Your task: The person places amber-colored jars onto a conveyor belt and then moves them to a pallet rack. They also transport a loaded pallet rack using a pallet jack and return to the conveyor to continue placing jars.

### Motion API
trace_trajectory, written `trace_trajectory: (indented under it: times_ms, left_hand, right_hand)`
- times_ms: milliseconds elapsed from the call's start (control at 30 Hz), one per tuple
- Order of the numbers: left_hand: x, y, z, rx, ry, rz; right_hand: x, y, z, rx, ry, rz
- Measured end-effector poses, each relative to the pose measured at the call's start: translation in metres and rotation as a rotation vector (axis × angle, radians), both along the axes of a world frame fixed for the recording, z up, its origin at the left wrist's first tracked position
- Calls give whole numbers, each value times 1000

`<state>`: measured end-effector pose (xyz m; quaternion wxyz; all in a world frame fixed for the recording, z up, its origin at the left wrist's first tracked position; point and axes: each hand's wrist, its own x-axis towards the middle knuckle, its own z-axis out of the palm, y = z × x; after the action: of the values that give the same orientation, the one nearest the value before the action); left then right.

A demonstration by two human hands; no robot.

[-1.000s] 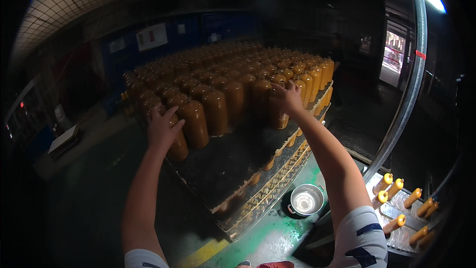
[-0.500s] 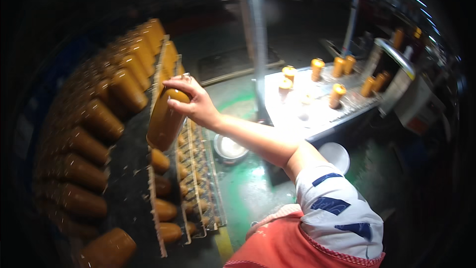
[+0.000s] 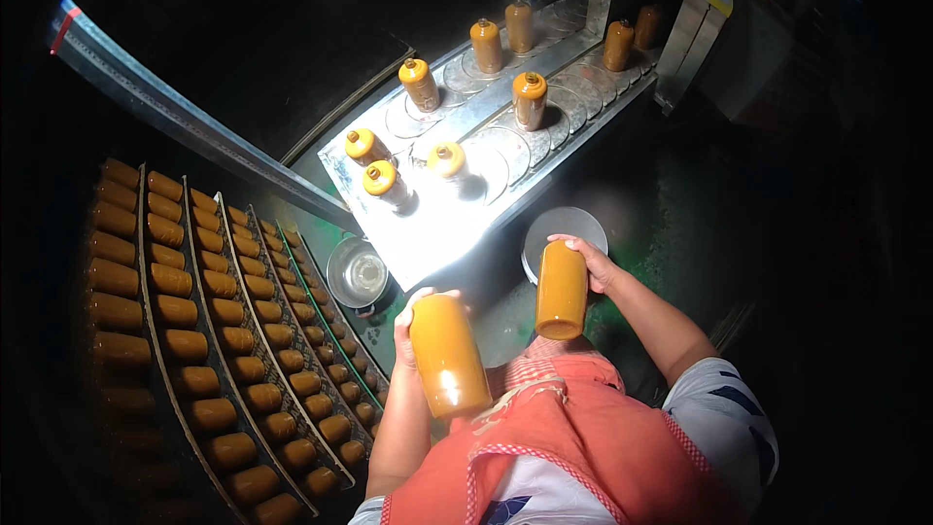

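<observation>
My left hand (image 3: 403,338) is wrapped around an amber-brown glazed bottle (image 3: 449,358), which tilts with its base toward me. In my right hand (image 3: 595,264) is a second amber bottle (image 3: 562,294), also base toward me. The fingers curl around the far ends of both, hiding their necks. The two bottles hang apart in front of my red apron. Beyond them, several similar bottles with small knobbed tops stand upright on a metal conveyor table (image 3: 428,251); one of these bottles (image 3: 447,161) sits in the brightly lit near part.
Shelves (image 3: 206,292) packed with rows of lying amber bottles curve along the left. A metal basin (image 3: 358,272) stands on the floor by the table's left corner, and a round grey pan (image 3: 593,226) is behind my right hand. A metal post (image 3: 185,122) slants at upper left.
The view has swung from the bottle shelves toward the conveyor table. My right arm has drawn back from the shelves with its bottle. My left hand, unseen before, now shows holding another.
</observation>
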<state>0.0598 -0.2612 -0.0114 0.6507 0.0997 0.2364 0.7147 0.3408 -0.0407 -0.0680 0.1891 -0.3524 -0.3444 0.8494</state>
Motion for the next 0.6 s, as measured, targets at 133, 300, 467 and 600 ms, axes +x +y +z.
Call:
trace_trajectory:
  times_ms: [133, 300, 467, 600]
  left_hand:
    - [60, 133, -47, -400, -79, -231]
    - [107, 271, -56, -642, -80, -558]
    - [108, 315, -148, 184, 1085, -689]
    - [142, 392, -122, -501, -539, -744]
  right_hand:
    - [55, 54, -57, -310, -54, -37]
    - [104, 114, -129, -347, 208, -33]
    - [98, 146, -112, -359, 215, -163]
    - [140, 181, -123, 24, 184, -272]
